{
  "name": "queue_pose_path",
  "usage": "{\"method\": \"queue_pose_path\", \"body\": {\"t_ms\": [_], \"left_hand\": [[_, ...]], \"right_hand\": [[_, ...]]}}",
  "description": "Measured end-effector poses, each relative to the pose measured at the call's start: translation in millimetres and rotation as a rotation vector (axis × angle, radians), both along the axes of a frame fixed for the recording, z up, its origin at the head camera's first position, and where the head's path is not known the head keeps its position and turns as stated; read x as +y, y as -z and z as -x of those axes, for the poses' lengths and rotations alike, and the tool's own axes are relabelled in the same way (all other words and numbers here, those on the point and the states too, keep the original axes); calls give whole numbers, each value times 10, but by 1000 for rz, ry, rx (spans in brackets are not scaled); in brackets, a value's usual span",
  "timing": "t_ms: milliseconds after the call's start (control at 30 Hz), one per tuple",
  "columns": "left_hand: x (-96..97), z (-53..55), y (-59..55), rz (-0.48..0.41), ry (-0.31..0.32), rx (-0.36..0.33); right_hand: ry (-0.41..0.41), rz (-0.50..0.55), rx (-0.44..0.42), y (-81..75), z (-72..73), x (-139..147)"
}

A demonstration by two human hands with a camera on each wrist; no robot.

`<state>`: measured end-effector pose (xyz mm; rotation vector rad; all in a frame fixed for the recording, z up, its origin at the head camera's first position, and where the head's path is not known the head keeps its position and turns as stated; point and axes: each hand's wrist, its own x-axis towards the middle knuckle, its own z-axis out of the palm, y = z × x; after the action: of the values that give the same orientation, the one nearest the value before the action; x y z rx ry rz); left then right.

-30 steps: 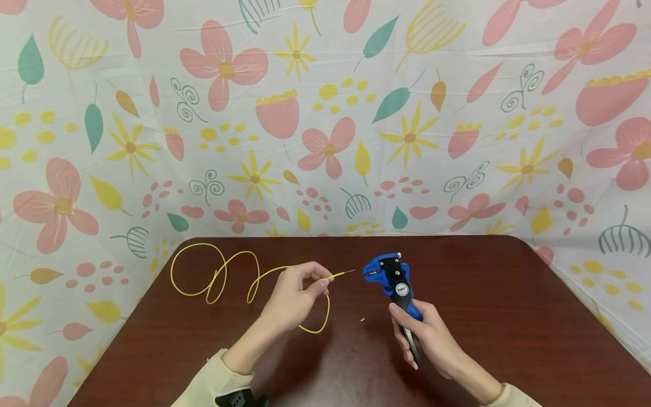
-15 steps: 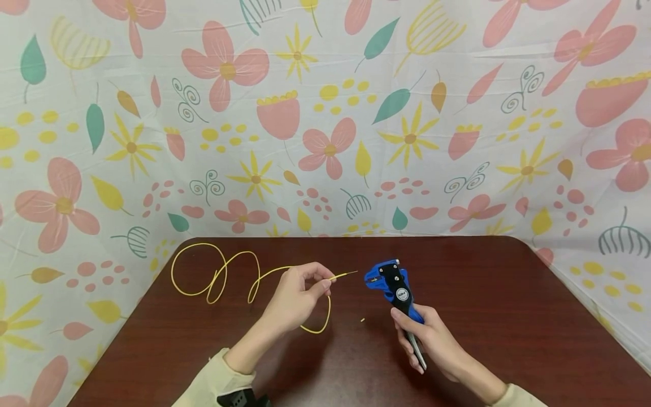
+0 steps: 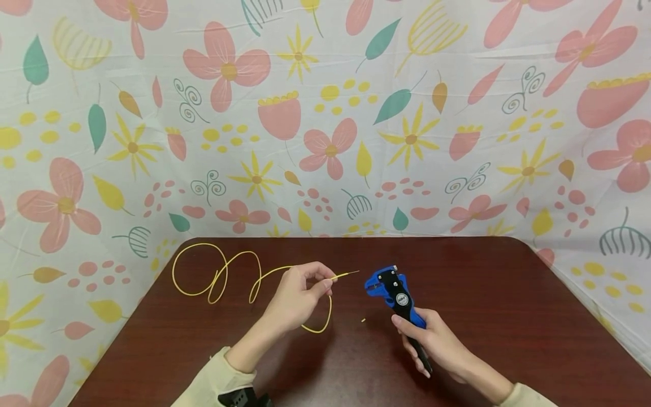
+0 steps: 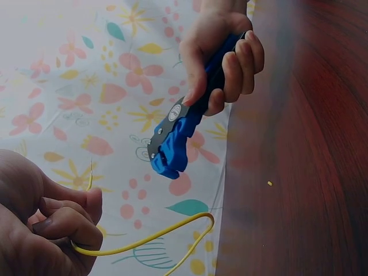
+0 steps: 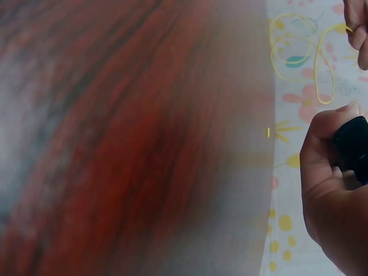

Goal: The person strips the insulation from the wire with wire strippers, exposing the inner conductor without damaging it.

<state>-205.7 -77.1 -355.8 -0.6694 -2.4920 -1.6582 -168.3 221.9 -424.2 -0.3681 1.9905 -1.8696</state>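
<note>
My left hand (image 3: 297,297) pinches a yellow wire (image 3: 316,330) between thumb and fingers near its end. The tip beyond the fingers points right and shows a thin bare strand, also visible in the left wrist view. From that hand the rest of the wire loops away over the table to the left. My right hand (image 3: 432,336) grips a blue and black wire stripper (image 3: 399,294) by its handles, with the tool's head up and tilted left. A short gap separates the bare tip from the stripper's head. In the right wrist view only the dark handle end (image 5: 352,141) of the stripper shows.
A tiny yellow piece of insulation (image 3: 363,320) lies on the dark red-brown wooden table (image 3: 488,282) between the hands. Behind the table and along its sides hangs a white cloth (image 3: 325,203) with a flower print.
The wire stripper and right hand have shifted slightly down and to the right, and the tool's handles have changed their angle a little. The left hand with the wire is almost still.
</note>
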Motion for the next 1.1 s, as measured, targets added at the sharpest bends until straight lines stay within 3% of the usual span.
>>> {"method": "queue_pose_path", "body": {"t_ms": [533, 800, 1100], "left_hand": [[-8, 5, 7, -11, 5, -5], [-18, 12, 23, 13, -3, -8], [-33, 13, 38, 12, 2, -4]], "right_hand": [[-10, -121, -78, 40, 11, 91], [-46, -113, -71, 55, -3, 80], [-27, -97, -71, 31, -11, 57]]}}
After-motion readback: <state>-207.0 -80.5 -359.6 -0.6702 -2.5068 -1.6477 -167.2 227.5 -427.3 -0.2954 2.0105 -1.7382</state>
